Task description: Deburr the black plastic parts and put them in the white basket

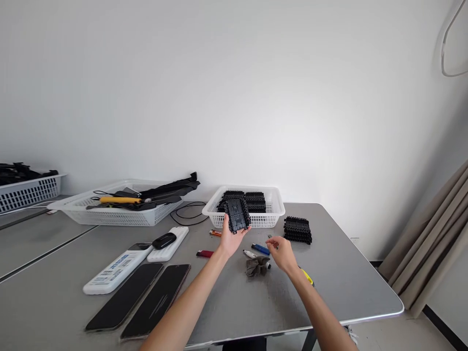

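My left hand (233,240) grips a black plastic panel (237,214) with toothed side edges, its flat ribbed face turned toward me. Lower and to the right is my right hand (282,251), fingers closed in a pinch; a small greyish tip shows at them, too small to name. Just left of that hand lie a blue lighter (261,249), a white pen-like tool (250,254) and a crumpled grey cloth (257,266). A stack of similar black toothed panels (297,230) sits beyond it to the right. Partly behind my right forearm is a yellow-edged tool (307,276).
A white basket (242,222) with more black panels stands behind my left hand. Further left are a larger white basket (109,217), white power banks (117,268), two dark phones (157,302) and a black cable (188,214). Red (204,253) and orange (215,233) lighters lie mid-table.
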`<state>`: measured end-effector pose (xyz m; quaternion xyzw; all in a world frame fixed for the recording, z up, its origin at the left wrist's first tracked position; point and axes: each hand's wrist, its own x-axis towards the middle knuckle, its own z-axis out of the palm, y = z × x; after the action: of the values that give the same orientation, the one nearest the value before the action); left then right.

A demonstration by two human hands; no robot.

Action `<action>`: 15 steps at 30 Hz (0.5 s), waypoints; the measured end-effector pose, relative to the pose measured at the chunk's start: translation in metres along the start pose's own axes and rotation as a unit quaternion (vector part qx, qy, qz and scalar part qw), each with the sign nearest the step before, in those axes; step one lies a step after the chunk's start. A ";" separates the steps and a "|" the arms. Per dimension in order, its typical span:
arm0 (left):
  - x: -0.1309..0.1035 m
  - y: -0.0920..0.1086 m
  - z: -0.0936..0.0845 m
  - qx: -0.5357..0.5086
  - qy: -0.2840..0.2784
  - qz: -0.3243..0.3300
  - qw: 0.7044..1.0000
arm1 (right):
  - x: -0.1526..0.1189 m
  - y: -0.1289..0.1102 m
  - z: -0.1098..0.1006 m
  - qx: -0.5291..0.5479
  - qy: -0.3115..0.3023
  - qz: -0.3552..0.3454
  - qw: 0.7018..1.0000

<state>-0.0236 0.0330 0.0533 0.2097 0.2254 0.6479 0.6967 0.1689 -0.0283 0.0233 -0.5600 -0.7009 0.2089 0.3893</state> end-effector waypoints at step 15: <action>-0.012 -0.029 -0.031 -0.085 -0.072 -0.124 0.986 | 0.031 0.000 0.037 -0.195 -0.209 -0.036 0.958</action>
<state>-0.0188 0.0190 0.0121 0.1661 0.1435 0.5565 0.8013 0.1379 0.0065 0.0101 -0.5434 -0.8133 0.1664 0.1251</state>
